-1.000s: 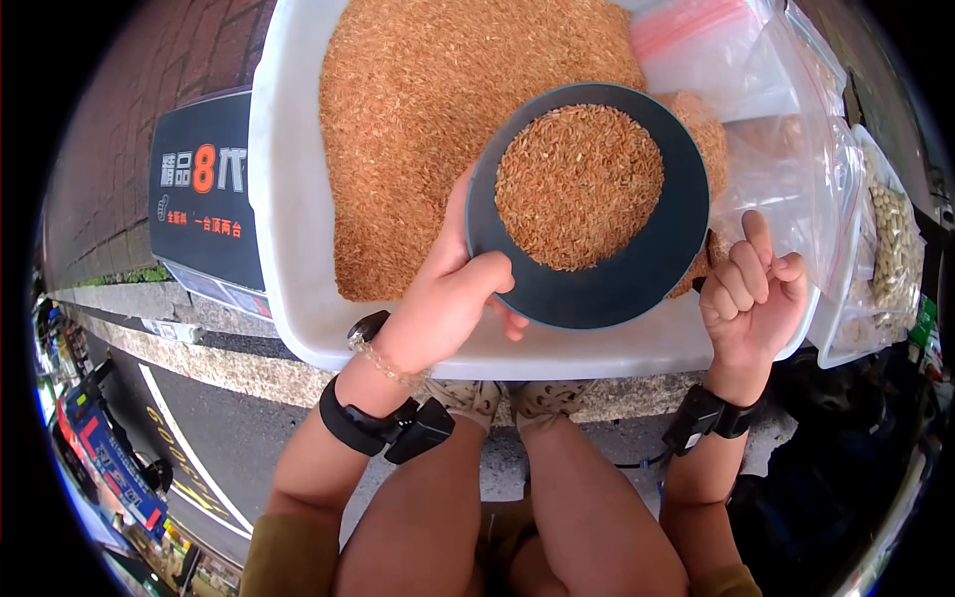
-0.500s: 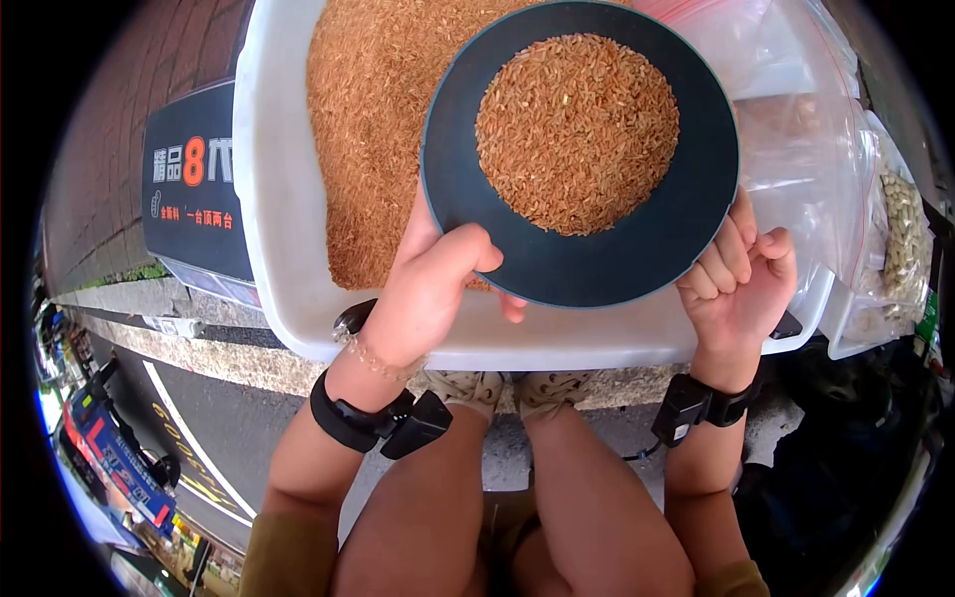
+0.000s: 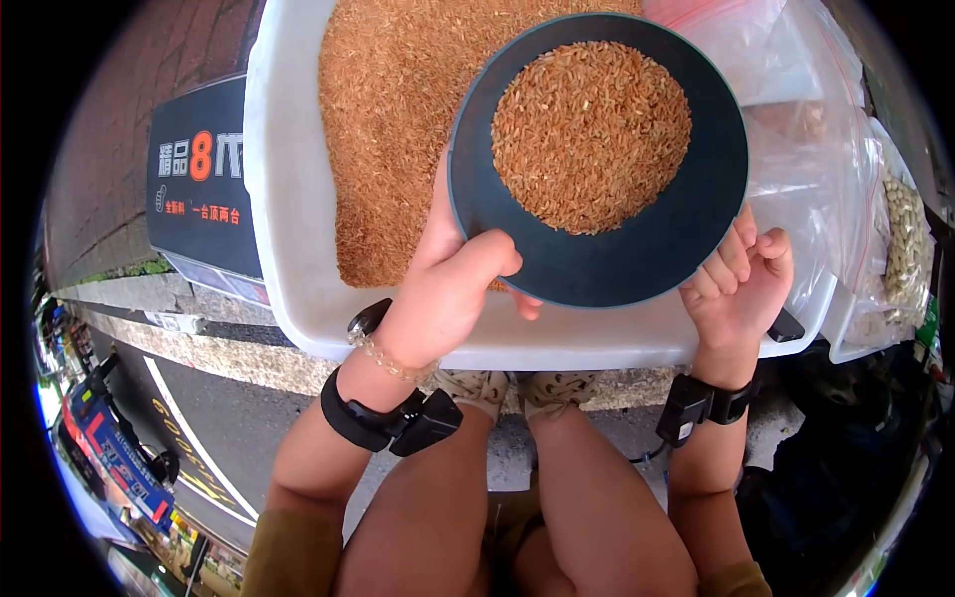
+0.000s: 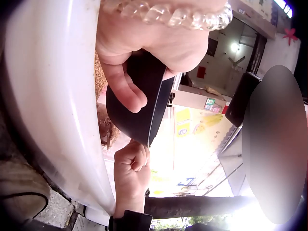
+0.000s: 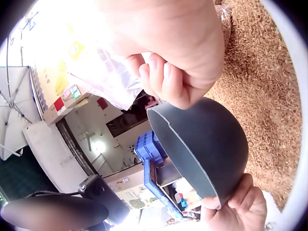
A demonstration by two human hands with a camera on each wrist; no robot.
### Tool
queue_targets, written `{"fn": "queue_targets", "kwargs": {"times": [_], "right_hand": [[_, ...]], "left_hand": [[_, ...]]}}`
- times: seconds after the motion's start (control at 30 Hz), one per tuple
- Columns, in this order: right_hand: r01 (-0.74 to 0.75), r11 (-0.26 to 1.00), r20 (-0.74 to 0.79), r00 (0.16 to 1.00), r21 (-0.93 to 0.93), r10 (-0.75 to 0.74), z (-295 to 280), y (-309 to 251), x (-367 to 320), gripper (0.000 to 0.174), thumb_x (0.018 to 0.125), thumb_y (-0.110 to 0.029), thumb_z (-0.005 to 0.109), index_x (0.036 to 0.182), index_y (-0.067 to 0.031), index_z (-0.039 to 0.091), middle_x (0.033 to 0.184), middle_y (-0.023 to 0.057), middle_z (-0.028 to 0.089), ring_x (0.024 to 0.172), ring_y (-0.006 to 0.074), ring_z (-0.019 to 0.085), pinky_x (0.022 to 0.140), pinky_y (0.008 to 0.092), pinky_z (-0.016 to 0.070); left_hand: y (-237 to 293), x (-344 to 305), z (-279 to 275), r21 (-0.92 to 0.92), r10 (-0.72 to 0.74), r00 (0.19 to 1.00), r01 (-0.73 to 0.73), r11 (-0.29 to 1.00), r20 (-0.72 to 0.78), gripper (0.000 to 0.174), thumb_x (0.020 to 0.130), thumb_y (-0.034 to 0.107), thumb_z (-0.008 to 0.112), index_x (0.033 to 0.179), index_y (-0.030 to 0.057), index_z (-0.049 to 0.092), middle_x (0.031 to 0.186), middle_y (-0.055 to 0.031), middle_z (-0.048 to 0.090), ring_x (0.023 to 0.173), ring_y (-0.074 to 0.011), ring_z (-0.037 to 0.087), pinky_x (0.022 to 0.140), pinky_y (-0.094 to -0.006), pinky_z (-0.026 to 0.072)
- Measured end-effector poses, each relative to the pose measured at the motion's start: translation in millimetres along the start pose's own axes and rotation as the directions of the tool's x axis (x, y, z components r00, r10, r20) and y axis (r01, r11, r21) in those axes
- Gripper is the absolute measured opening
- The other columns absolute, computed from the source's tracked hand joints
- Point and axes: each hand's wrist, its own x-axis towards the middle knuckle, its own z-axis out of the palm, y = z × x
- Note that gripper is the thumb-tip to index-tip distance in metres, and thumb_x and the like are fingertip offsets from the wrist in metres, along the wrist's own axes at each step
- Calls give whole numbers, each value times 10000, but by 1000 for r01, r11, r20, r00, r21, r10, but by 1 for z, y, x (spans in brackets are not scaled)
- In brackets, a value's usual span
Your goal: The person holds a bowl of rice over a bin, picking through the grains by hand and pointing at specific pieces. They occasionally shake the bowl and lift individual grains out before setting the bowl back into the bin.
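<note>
Two hands meet at a dark round bowl [image 3: 637, 261] in the head view. The left hand [image 3: 443, 298] grips its near rim, thumb hooked over the inside and fingers underneath, and holds it level above a white plastic tub [image 3: 284, 199]. A mound of reddish-brown grain [image 3: 592, 134] fills the middle of the bowl, and far more of the same loose grain [image 3: 388, 129] lies heaped in the tub beneath. The right hand [image 3: 738, 277] is clenched in a fist touching the bowl's lower right edge. Just beside that fist a clear plastic zip bag with a pink seal [image 3: 796, 169] slumps over the tub's right end. A clear bag of pale beans [image 3: 900, 239] lies beyond it, and a black sign with white and orange characters [image 3: 199, 189] stands left of the tub. From the left wrist, the fingers [image 4: 125, 89] curl up the underside of the bowl [image 4: 139, 118] below a clear bead bracelet [image 4: 168, 14], and the fist hangs just under the bowl's low edge. From the right wrist, the curled fingers [image 5: 161, 77] sit at the bowl's rim with the bag's film right behind them; whether they pinch that film I cannot tell. Judged from this, the scooping is done: the bowl is loaded and lifted clear of the heap. No grain falls from the rim, so the unloading has not begun.
</note>
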Motion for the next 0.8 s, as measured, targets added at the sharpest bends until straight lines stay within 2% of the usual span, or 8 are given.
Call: {"fn": "queue_targets", "kwargs": {"times": [0.27,0.33,0.47,0.53,0.63,0.8], "right_hand": [[12,1000,19,1000,27,-12,4,0,4,95,724,-154,382,691,-80,332,507,16,317,413,96,271,396,224,222],[33,999,-77,996,-8,-34,5,1,3,113,725,-161,395,674,-86,328,504,5,307,411,87,259,392,219,212],[79,996,-160,984,-44,-85,6,2,3,126,744,-173,404,669,-88,349,504,-8,293,408,80,243,390,213,203],[98,993,-334,936,-61,-113,6,2,4,155,777,-201,408,677,-84,390,503,-16,283,406,76,231,388,211,198],[168,984,-376,910,-57,-177,5,2,3,198,816,-236,398,716,-71,440,503,-21,276,402,76,219,387,212,196],[122,985,-309,939,-121,-154,-5,1,0,237,855,-252,366,750,-68,472,505,-27,273,413,75,229,394,211,204]], "left_hand": [[0,1,-2,11,5,1000,-5,1000,11,757,702,-53,358,1344,162,20,1011,-149,482,624,-185,556,480,-297,503],[0,1,0,15,11,1000,-11,1000,-1,742,701,-55,356,1338,154,39,998,-148,487,625,-189,556,480,-301,502],[-3,1,0,48,8,999,-6,999,-46,702,700,-60,353,1320,137,86,970,-143,501,628,-203,559,477,-307,499],[-4,1,-1,49,18,999,-17,999,-26,695,703,-60,356,1317,134,94,963,-142,505,631,-208,562,476,-307,499],[-4,1,0,60,40,999,-39,997,-16,682,709,-61,361,1312,131,107,956,-143,511,636,-214,568,474,-308,501],[-6,2,-1,82,66,998,-64,995,-19,683,708,-64,366,1310,129,107,951,-147,515,630,-218,570,471,-309,502]]}}
